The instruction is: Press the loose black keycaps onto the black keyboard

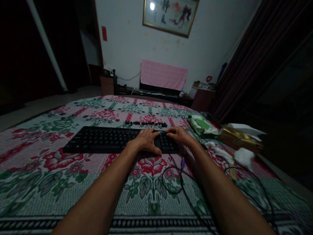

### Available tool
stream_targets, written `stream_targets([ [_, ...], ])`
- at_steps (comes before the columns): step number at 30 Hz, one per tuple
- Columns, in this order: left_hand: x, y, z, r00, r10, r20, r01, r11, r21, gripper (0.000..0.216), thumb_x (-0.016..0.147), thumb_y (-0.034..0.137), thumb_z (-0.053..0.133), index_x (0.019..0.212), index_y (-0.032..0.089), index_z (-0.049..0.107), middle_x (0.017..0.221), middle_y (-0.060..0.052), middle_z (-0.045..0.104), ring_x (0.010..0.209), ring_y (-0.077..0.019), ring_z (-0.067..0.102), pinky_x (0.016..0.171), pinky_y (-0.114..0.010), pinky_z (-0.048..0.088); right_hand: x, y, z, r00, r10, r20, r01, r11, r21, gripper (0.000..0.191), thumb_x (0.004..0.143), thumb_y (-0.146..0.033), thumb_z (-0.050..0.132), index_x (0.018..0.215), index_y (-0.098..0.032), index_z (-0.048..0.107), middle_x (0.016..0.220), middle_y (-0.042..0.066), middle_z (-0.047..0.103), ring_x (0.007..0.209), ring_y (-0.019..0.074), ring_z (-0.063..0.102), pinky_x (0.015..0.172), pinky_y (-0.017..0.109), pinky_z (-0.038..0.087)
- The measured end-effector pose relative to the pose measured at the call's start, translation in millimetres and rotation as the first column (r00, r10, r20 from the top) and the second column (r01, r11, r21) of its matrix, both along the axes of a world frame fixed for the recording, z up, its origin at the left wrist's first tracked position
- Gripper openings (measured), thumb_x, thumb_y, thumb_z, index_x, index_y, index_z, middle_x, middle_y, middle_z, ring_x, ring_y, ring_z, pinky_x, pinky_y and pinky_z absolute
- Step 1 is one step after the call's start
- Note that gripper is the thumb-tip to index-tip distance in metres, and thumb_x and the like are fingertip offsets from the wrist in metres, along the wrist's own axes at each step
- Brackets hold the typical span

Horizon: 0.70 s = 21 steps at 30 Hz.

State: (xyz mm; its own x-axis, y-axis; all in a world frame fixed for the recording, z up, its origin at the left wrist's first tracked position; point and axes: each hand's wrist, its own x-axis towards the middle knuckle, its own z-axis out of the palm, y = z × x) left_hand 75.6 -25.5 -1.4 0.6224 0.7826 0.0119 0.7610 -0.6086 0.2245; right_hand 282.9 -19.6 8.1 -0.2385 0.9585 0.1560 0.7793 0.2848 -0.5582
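A black computer keyboard (100,140) lies on the flowered bedspread. My left hand (144,139) rests across it just left of the number pad, fingers spread and thumb stretched toward the near edge. Over the pad's upper right is my right hand (179,134), its thumb and fingertips drawn together at the keys. Whatever may be between those fingertips is too small and dark to make out. Behind the keyboard runs a row of small loose black keycaps (146,124). The keyboard cable (182,182) loops on the near side, with a purple plug (182,163) beside my right forearm.
To the right lie a green and white packet (201,125), a gold tissue box (238,138) and crumpled white tissues (244,157). A wooden-coloured handle (233,173) sits near the cable. The patterned bedspread (56,182) extends all around. Beyond it, a pink cloth (163,74) covers a screen.
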Motion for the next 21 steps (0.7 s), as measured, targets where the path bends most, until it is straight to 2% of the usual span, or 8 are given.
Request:
stream_targets([
  [5,0,0,-0.8,1.000,0.001,0.000,-0.001,1.000,0.011,0.101,0.047,0.073,0.058,0.133,0.029,0.031,0.143,-0.009,0.023,0.130,-0.0334,0.018,0.103,-0.047,0.020,-2,10,0.8,0.994,0.018,0.109,-0.015,0.999,-0.033,0.022,0.070,-0.017,0.057,0.089,-0.018,0.069,0.078,0.000,0.069,0.071,0.0127,0.060,0.064,0.020,0.045],
  [14,1,-1,1.0,1.000,-0.008,0.001,0.008,1.000,0.023,0.100,0.048,0.073,0.056,0.133,0.028,0.031,0.142,-0.010,0.025,0.129,-0.0337,0.020,0.102,-0.047,0.023,-8,18,11.8,0.979,-0.029,0.200,0.052,0.992,-0.112,0.021,0.065,-0.018,0.063,0.084,-0.018,0.072,0.077,0.000,0.071,0.069,0.0131,0.061,0.061,0.018,0.045],
  [21,4,-5,-0.1,1.000,-0.011,0.015,0.011,1.000,0.017,0.108,0.045,0.076,0.057,0.137,0.036,0.018,0.147,-0.008,0.009,0.132,-0.0383,0.009,0.102,-0.055,0.014,-14,17,18.6,0.975,-0.035,0.220,0.070,0.986,-0.152,0.019,0.064,-0.016,0.062,0.080,-0.016,0.072,0.069,0.001,0.069,0.064,0.0127,0.059,0.057,0.018,0.043],
])
